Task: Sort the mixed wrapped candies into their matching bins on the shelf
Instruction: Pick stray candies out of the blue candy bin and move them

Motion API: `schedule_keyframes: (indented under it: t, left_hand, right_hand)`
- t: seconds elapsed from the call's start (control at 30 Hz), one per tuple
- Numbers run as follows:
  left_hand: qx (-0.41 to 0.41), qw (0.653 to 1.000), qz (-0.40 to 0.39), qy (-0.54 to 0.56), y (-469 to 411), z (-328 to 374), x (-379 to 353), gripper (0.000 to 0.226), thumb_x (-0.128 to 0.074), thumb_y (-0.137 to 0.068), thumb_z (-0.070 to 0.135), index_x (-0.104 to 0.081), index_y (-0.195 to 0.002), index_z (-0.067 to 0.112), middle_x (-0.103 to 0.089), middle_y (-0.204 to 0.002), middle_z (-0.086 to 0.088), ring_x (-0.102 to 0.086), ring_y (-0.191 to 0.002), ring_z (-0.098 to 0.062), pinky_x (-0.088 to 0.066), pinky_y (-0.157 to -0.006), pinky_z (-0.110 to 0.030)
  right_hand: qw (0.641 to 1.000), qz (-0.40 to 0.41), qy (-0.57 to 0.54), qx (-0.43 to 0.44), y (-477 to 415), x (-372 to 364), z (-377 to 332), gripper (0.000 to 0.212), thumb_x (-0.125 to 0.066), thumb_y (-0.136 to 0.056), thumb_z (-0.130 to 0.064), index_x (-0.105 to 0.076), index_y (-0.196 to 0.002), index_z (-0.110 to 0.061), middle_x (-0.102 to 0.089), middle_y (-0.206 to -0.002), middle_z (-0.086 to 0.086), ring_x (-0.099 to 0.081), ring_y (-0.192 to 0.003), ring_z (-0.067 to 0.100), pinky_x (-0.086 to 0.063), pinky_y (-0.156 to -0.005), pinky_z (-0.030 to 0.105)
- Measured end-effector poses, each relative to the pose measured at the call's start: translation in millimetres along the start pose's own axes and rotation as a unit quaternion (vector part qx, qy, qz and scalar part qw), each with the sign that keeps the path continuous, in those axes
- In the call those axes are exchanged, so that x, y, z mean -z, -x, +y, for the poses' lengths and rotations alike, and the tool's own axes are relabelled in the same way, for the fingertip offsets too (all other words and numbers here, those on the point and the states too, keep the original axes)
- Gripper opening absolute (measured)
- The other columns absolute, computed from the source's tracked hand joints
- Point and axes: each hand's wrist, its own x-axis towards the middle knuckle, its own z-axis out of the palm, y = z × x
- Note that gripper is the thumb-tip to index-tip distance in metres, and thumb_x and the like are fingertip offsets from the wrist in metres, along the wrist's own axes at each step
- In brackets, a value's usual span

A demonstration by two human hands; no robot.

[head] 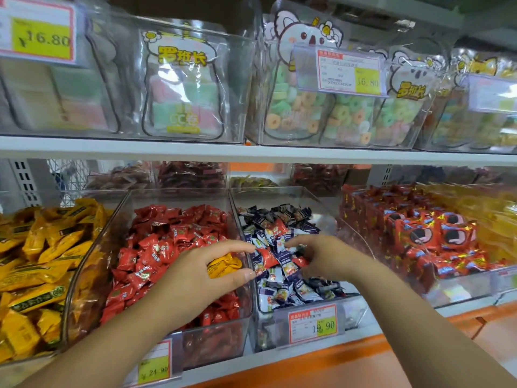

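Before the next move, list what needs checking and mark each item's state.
1. Left hand grips the yellow candies: ok.
2. Those candies are over their matching heap: not ok; they are over the red-candy bin, while the yellow heap lies far left.
3. Blue-candy bin free of strays: not ok; a red candy lies in it between the hands.
4. Right hand has a hold on something: cannot tell; its fingertips are blurred.
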Motion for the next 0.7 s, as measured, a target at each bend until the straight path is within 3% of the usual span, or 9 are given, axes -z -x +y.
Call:
schedule_keyframes:
  t: [0.07,0.13,0.2,0.3,0.37,0.43,0.5,0.63,0.7]
  left_hand:
    - [0.001,1.000,-0.001,0.001,0.1,1.1,-0.4,0.027,-0.069,-0.079,0.047,-0.064,-0.105,0.053,-0.059,-0.083,0.042,-0.052,-0.067,0.018,-0.036,-0.066,-0.008]
    - [0.000,1.000,-0.003,0.001,0.3,2.1,0.1,0.027,-0.068,-0.079,0.048,-0.064,-0.106,0.053,-0.059,-0.083,0.042,-0.052,-0.067,0.018,-0.036,-0.065,-0.008]
    - [-0.002,1.000,-0.004,-0.001,-0.1,1.9,0.4,0.029,-0.067,-0.078,0.052,-0.062,-0.106,0.057,-0.060,-0.091,0.041,-0.054,-0.073,0.018,-0.037,-0.069,-0.009]
    - [0.000,1.000,-0.004,0.001,-0.4,1.3,0.5,0.035,-0.062,-0.072,0.061,-0.059,-0.107,0.061,-0.060,-0.105,0.038,-0.056,-0.083,0.016,-0.040,-0.075,-0.012]
    - [-0.003,1.000,-0.003,0.000,-0.2,1.6,0.4,0.036,-0.062,-0.071,0.062,-0.058,-0.107,0.062,-0.058,-0.110,0.041,-0.055,-0.095,0.016,-0.040,-0.080,-0.011]
    - [-0.008,1.000,-0.002,0.003,1.0,3.1,0.3,0.032,-0.066,-0.075,0.055,-0.060,-0.107,0.060,-0.055,-0.106,0.047,-0.054,-0.096,0.020,-0.037,-0.079,-0.005]
    - [-0.008,1.000,-0.003,0.005,1.2,3.4,1.0,0.027,-0.069,-0.080,0.046,-0.064,-0.106,0.054,-0.057,-0.093,0.047,-0.055,-0.081,0.020,-0.037,-0.070,-0.003]
    - [-0.015,1.000,-0.008,0.005,0.9,4.4,1.6,0.025,-0.068,-0.083,0.041,-0.063,-0.106,0.050,-0.057,-0.075,0.044,-0.052,-0.064,0.019,-0.037,-0.061,-0.003]
    - [-0.014,1.000,-0.009,0.014,0.6,4.3,2.0,0.025,-0.069,-0.083,0.040,-0.063,-0.106,0.050,-0.057,-0.074,0.043,-0.052,-0.063,0.018,-0.037,-0.060,-0.003]
  right_hand:
    - [0.999,0.033,0.032,0.005,-1.1,-2.6,0.2,0.050,-0.070,-0.085,-0.017,-0.055,-0.129,-0.035,-0.062,-0.110,-0.005,-0.058,-0.075,0.008,-0.049,-0.066,0.016]
    - [0.997,0.061,0.048,0.000,3.0,8.8,0.0,0.040,-0.061,-0.091,-0.018,-0.056,-0.129,-0.031,-0.062,-0.090,-0.008,-0.056,-0.061,0.007,-0.046,-0.054,0.016]
    - [0.994,0.100,0.040,-0.006,6.7,25.1,-1.8,0.035,-0.057,-0.093,-0.017,-0.060,-0.126,-0.029,-0.061,-0.081,-0.010,-0.065,-0.067,0.015,-0.053,-0.062,0.026]
    - [0.982,0.187,-0.002,0.013,-1.9,29.8,-13.7,0.033,-0.051,-0.095,-0.010,-0.065,-0.121,-0.024,-0.069,-0.107,0.001,-0.063,-0.067,0.008,-0.050,-0.064,0.019]
    - [0.982,0.185,-0.003,0.047,-12.2,13.4,-25.6,0.037,-0.048,-0.097,-0.005,-0.061,-0.127,-0.022,-0.062,-0.128,0.004,-0.060,-0.069,0.003,-0.048,-0.065,0.013]
    - [0.988,0.138,0.014,0.071,-25.8,-9.2,-29.1,0.044,-0.047,-0.097,-0.003,-0.055,-0.135,-0.024,-0.048,-0.140,0.009,-0.064,-0.097,0.020,-0.050,-0.085,0.025]
    - [0.991,0.120,0.028,0.060,-37.0,-21.5,-25.2,0.039,-0.050,-0.097,-0.006,-0.057,-0.133,-0.020,-0.043,-0.135,0.014,-0.057,-0.111,0.030,-0.045,-0.096,0.031]
    - [0.985,0.169,-0.030,0.030,-30.7,-1.6,-20.2,0.020,-0.059,-0.094,-0.019,-0.065,-0.114,-0.020,-0.059,-0.112,0.009,-0.063,-0.081,0.017,-0.045,-0.064,0.019]
    - [0.984,0.145,-0.097,0.035,-17.2,13.3,-21.5,0.013,-0.061,-0.093,-0.022,-0.064,-0.106,-0.023,-0.063,-0.088,0.002,-0.058,-0.059,0.006,-0.042,-0.051,0.017]
